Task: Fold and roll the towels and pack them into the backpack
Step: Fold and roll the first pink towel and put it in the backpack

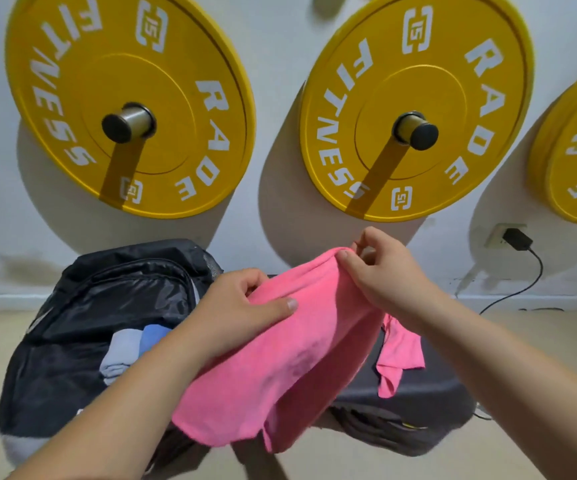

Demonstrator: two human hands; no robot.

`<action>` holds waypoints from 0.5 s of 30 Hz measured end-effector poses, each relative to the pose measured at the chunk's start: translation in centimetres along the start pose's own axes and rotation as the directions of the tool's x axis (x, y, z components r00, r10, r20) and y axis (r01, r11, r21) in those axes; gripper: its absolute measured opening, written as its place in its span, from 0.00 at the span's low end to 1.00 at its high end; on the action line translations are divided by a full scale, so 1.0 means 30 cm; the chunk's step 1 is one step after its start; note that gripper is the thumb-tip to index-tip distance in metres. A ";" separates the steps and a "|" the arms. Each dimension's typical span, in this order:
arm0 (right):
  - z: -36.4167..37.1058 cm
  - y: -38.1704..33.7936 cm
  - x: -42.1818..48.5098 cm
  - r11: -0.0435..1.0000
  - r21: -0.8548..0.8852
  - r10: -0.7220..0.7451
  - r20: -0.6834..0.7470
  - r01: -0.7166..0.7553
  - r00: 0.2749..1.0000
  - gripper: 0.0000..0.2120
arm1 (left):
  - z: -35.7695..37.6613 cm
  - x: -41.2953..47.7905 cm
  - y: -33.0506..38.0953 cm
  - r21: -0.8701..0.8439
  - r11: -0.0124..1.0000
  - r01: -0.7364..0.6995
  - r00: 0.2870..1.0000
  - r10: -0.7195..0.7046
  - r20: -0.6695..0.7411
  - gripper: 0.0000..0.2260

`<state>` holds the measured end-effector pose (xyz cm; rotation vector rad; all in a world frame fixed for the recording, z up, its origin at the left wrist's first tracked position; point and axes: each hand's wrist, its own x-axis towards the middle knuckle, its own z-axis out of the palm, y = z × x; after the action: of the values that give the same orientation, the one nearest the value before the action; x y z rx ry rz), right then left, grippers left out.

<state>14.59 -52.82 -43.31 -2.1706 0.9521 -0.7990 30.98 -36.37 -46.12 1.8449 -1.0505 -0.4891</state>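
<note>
A pink towel (280, 362) hangs in the air in front of me, folded over and drooping towards the lower middle. My left hand (242, 306) grips its top edge on the left, thumb lying across the cloth. My right hand (380, 271) pinches the upper right corner. A black backpack (83, 306) lies open at the left, with a rolled grey towel (121, 355) and a blue towel (154, 336) inside it. A loose end of pink cloth (399, 355) hangs below my right wrist over the bench.
A dark padded bench (418, 396) stands under the towel at the right. Yellow weight plates (128, 105) hang on pegs on the white wall behind. A charger (517, 239) sits in a wall socket at the right, its cable trailing to the beige floor.
</note>
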 end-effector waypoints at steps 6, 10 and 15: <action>0.064 0.104 -0.064 0.993 -0.011 0.116 -0.027 -0.116 0.993 0.11 | -0.051 -0.011 -0.025 -0.082 0.985 0.150 0.977 -0.135 0.166 0.12; 0.088 0.134 -0.071 0.997 -0.011 0.073 0.018 -0.073 0.997 0.11 | -0.061 0.019 -0.063 -0.109 0.966 0.234 0.963 -0.215 0.160 0.08; 0.123 0.155 -0.063 0.984 0.168 0.048 0.074 -0.060 0.996 0.09 | -0.035 0.012 -0.077 0.059 0.998 -0.030 0.989 0.021 0.144 0.03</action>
<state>14.34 -52.74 -49.52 -2.0041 0.8718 -0.7450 32.97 -35.64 -47.55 1.8690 -1.1964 -0.5875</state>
